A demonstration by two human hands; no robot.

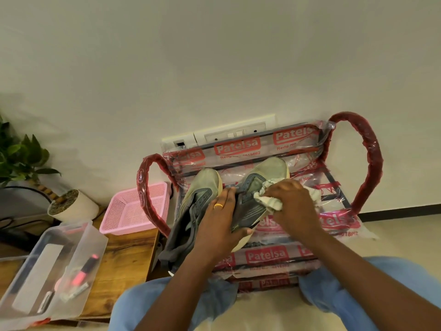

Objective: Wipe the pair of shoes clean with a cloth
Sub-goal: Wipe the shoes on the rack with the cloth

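Right hand [290, 199] presses cloth [266, 203] on shoe [250, 207]; left hand [219, 220] seemingly grips it.

grey-green shoes [229, 199], pink basket [133, 211]

Wall [214, 68] close behind plastic-wrapped rack [265, 256], blocks far side. Red left loop [143, 187] and right loop [372, 158] flank shoes [205, 182]. Pink basket [133, 211] just beside left loop. Open approach between knees [334, 283].
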